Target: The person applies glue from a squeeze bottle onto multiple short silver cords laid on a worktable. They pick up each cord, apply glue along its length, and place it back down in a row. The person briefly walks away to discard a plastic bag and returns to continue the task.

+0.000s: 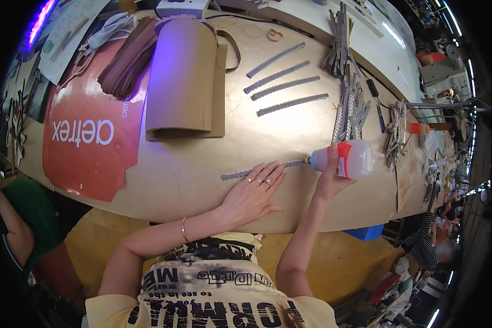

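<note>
A narrow grey braided strip (234, 175) lies on the brown-covered table near its front edge. My left hand (254, 191) rests flat across it, fingers stretched out and wearing rings. In my right hand (330, 177), fingers wrapped round it, is a translucent squeeze bottle (362, 159) with a red label and a blue collar. The bottle is tipped sideways, its nozzle pointing left at the right end of the strip. Whether anything flows from the tip is too small to tell. Beyond my hands, several similar strips (292, 104) lie side by side.
A large brown rolled sheet (180, 82) stands at the left, beside a red printed board (93, 147) and a stack of brown pieces (128, 60). Bundles of grey strips (344, 112) lie at the back right. Another person's arm (17, 229) is at the far left.
</note>
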